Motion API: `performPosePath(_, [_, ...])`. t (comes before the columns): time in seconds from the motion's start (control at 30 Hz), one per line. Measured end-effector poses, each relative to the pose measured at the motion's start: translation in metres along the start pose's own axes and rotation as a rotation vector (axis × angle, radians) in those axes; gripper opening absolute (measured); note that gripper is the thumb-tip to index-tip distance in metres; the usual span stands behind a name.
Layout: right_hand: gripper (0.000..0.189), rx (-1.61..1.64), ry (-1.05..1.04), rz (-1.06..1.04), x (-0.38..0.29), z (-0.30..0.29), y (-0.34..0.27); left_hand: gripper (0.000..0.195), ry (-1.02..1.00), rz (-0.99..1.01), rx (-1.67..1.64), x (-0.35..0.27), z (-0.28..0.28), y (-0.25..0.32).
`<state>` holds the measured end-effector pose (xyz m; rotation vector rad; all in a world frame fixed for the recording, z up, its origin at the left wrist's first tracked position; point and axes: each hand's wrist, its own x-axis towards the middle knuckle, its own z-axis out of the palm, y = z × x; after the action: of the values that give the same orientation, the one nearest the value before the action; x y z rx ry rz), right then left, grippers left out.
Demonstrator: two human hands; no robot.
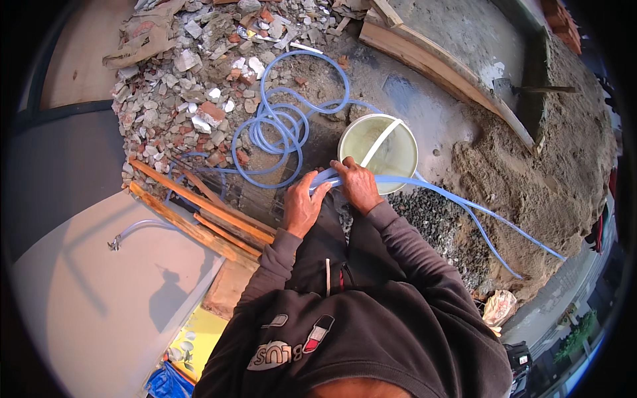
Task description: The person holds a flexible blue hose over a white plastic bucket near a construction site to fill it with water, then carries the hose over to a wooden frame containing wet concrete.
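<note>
My left hand (303, 204) and my right hand (359, 184) grip a clear bluish plastic hose (438, 187) side by side, near the rim of a white plastic bucket (341, 144). More than one strand passes through my hands, and two strands run off to the right over the sand. The bucket holds greenish liquid, and a white strip, perhaps its handle, crosses its mouth. Beyond my left hand, loose loops of the hose (268, 144) lie on the ground. Another length reaches a metal tap (114, 243) at the left wall.
Brick and concrete rubble (199, 89) covers the upper left. Wooden boards (199, 201) lie left of my legs. A sand heap (497, 189) and dark gravel (423, 211) are on the right. A wooden-edged mixing area (448, 64) with a tool stands at the upper right.
</note>
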<state>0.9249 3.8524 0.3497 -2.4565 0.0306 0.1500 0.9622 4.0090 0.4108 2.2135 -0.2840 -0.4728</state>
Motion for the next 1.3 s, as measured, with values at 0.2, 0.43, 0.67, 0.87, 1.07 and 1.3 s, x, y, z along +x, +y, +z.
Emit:
performPosePath(0.2, [0.045,-0.138,0.013,0.086,-0.001,0.012,0.009,0.038,-0.078,0.037,0.002,0.015,0.011,-0.025])
performPosePath(0.43, [0.028,-0.068,-0.081,0.200,-0.017,0.030,0.028,0.032,-0.196,0.133,-0.081,0.019,0.029,-0.035])
performPosePath(0.67, [0.040,0.009,0.022,0.180,-0.008,0.017,0.021,0.032,-0.199,0.288,0.004,0.033,0.016,-0.023])
performPosePath(0.87, [0.044,0.000,0.016,0.182,0.008,0.026,0.025,0.035,-0.225,0.337,0.151,0.045,0.005,-0.019])
performPosePath(1.07, [0.028,0.003,0.259,0.129,0.001,0.044,0.032,0.036,-0.250,0.411,0.196,0.056,0.009,-0.032])
performPosePath(1.3, [0.033,-0.078,0.274,0.190,-0.022,0.024,0.035,0.033,-0.280,0.468,0.192,0.054,0.007,-0.018])
